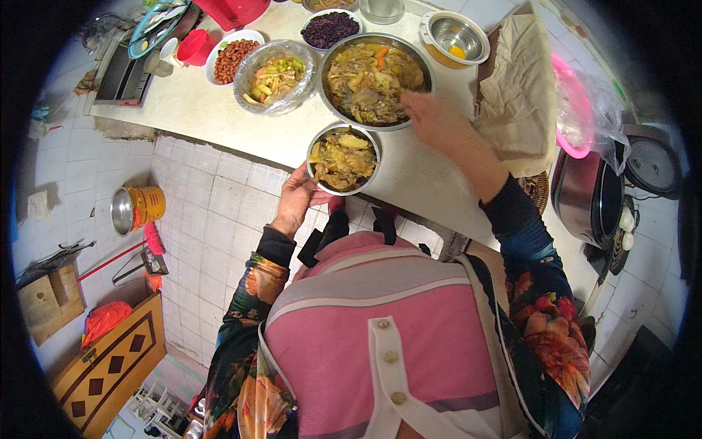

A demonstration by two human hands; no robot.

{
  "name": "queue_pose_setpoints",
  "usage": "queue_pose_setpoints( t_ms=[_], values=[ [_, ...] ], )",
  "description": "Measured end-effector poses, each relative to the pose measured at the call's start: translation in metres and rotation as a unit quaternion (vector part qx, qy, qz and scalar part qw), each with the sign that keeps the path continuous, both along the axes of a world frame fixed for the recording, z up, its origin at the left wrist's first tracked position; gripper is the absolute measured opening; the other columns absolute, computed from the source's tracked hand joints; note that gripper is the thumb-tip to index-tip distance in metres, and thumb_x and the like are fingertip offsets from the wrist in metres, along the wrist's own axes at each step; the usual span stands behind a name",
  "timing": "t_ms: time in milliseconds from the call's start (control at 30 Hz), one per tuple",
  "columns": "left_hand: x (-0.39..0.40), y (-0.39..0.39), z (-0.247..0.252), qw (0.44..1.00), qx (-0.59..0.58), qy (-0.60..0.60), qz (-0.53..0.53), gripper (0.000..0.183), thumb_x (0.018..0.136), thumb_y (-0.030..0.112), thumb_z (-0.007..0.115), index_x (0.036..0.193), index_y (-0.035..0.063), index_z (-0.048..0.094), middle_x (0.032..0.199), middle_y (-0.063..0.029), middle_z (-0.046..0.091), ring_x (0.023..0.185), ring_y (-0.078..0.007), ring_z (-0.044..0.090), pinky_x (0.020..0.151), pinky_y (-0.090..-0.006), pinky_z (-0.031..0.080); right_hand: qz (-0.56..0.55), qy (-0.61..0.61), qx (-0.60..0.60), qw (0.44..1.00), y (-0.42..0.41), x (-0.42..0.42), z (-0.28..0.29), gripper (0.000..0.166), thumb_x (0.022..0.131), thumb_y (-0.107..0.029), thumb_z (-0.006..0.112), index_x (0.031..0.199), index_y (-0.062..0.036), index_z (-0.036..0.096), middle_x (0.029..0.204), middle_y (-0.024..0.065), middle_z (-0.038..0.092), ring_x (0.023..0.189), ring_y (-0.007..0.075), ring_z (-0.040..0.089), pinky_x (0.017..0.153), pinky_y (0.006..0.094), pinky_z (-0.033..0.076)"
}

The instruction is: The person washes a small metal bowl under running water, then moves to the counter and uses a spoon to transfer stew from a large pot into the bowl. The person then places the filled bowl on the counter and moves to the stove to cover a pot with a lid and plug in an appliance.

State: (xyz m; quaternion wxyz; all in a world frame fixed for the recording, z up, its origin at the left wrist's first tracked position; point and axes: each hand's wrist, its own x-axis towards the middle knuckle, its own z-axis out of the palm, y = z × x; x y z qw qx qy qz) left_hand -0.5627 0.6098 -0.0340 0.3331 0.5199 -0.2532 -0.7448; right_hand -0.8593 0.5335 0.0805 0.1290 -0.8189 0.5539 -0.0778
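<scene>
My left hand [299,197] holds a small metal bowl [374,174] by its lower left side, at the front edge of the counter. Stewed food [341,159] with pale yellow chunks fills that bowl. Just behind it stands a large metal basin [324,101] of similar stew [378,77] with orange carrot pieces. My right hand [430,118] is at the basin's right front rim, blurred, its fingertips over the stew. Whether it holds a utensil cannot be made out.
Left of the basin are a plastic-lined bowl of chopped vegetables [279,77], a plate of peanuts [235,61] and a red cup [196,48]. Dark purple food [332,29] fills a bowl behind. A bowl with an egg yolk [456,50] and a cloth-covered box [515,93] stand right.
</scene>
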Motion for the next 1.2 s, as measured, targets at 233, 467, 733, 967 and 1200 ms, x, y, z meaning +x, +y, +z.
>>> queue_pose_setpoints(
  t_ms=[233, 467, 733, 967, 1200],
  values=[
    [-0.002, -0.002, 0.005, 1.000, 0.001, -0.005, -0.004, 0.052, 0.090, -0.001, 0.044, 0.139, 0.0089, 0.031, 0.093, -0.0182, 0.064, 0.068, -0.0240, 0.067, 0.061, -0.0316, 0.059, 0.038, 0.139, 0.044, 0.989, -0.037, -0.007, -0.033, 0.012, 0.075, -0.005, 0.056, 0.087, -0.0022, 0.059, 0.088, 0.0149, 0.064, 0.088, 0.0327, 0.062, 0.070, 0.0428, 0.051],
    [-0.004, 0.001, 0.009, 1.000, 0.013, -0.012, 0.005, 0.051, 0.090, -0.004, 0.041, 0.139, 0.0091, 0.034, 0.099, -0.0165, 0.064, 0.069, -0.0215, 0.067, 0.061, -0.0293, 0.059, 0.084, -0.027, 0.201, 0.976, -0.055, -0.017, -0.039, 0.003, 0.074, -0.001, 0.054, 0.074, 0.0020, 0.056, 0.067, 0.0120, 0.060, 0.067, 0.0218, 0.064, 0.059, 0.0316, 0.050],
    [-0.004, 0.001, 0.007, 1.000, 0.006, -0.011, 0.007, 0.051, 0.090, -0.003, 0.042, 0.139, 0.0093, 0.034, 0.095, -0.0158, 0.065, 0.068, -0.0214, 0.067, 0.062, -0.0302, 0.059, -0.024, -0.215, 0.412, 0.885, -0.064, -0.049, -0.053, 0.009, 0.081, -0.010, 0.057, 0.076, -0.0032, 0.061, 0.063, 0.0030, 0.063, 0.047, 0.0086, 0.049, 0.041, 0.0270, 0.036],
    [-0.001, 0.001, 0.005, 1.000, 0.014, -0.012, 0.003, 0.052, 0.090, -0.004, 0.042, 0.139, 0.0096, 0.032, 0.096, -0.0171, 0.064, 0.072, -0.0232, 0.068, 0.061, -0.0305, 0.059, -0.075, -0.223, 0.403, 0.884, -0.063, -0.047, -0.027, 0.011, 0.081, -0.012, 0.056, 0.078, -0.0033, 0.060, 0.064, 0.0023, 0.063, 0.050, 0.0084, 0.051, 0.042, 0.0247, 0.037],
    [-0.001, 0.002, 0.002, 1.000, 0.007, 0.006, 0.013, 0.053, 0.091, 0.000, 0.045, 0.140, 0.0096, 0.029, 0.094, -0.0190, 0.064, 0.069, -0.0249, 0.067, 0.062, -0.0337, 0.060, 0.049, 0.133, -0.040, 0.989, -0.048, -0.019, -0.013, 0.010, 0.076, -0.007, 0.054, 0.080, -0.0030, 0.062, 0.077, 0.0129, 0.064, 0.075, 0.0280, 0.064, 0.063, 0.0386, 0.052]
  ],
)
